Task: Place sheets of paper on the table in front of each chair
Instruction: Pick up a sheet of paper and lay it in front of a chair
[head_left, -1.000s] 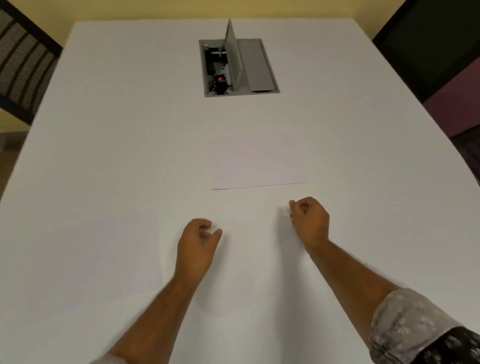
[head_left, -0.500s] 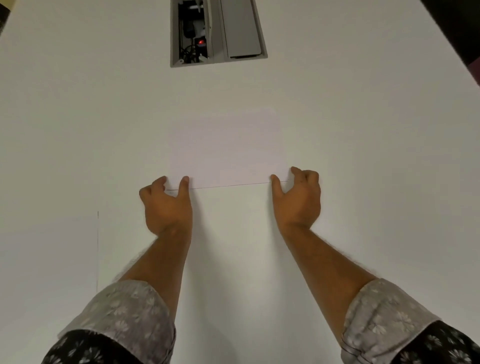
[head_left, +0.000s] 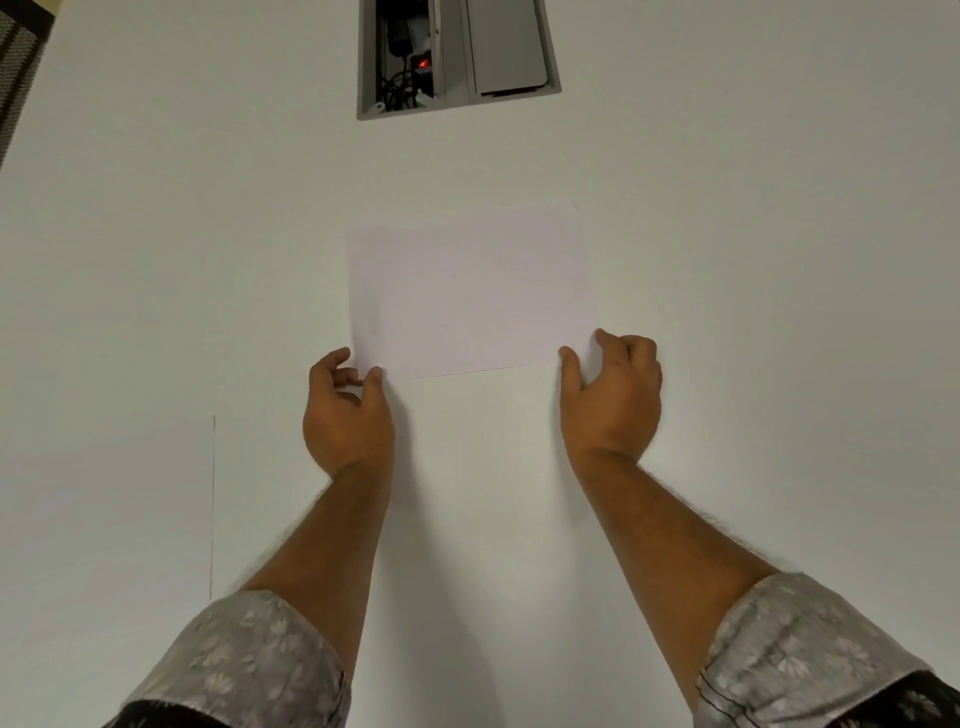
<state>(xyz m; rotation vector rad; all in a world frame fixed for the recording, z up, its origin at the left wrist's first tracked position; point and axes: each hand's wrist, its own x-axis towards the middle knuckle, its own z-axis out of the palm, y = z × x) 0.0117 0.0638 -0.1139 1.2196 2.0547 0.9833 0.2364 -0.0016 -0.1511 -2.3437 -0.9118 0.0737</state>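
Your left hand (head_left: 345, 415) and right hand (head_left: 613, 400) each pinch a near corner of the sheet (head_left: 472, 291) (lying mid-table (head_left: 753, 260), short of the cable box (head_left: 457, 57)).

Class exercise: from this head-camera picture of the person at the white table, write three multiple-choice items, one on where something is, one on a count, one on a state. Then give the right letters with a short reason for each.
1. Where is the cable box set into the table?
A. Beyond the sheet of paper, at the far side
B. Between the two forearms
C. Under the right sleeve

2. How many hands touch the sheet of paper?
A. None
B. One
C. Two

3. What state is the cable box in?
A. Fully covered
B. One side open, cables showing
C. Lifted off the table

Answers:
1 A: the box lies at the top of the view, past the sheet.
2 C: the left hand and right hand each pinch a near corner.
3 B: the left half shows cables and a red light.
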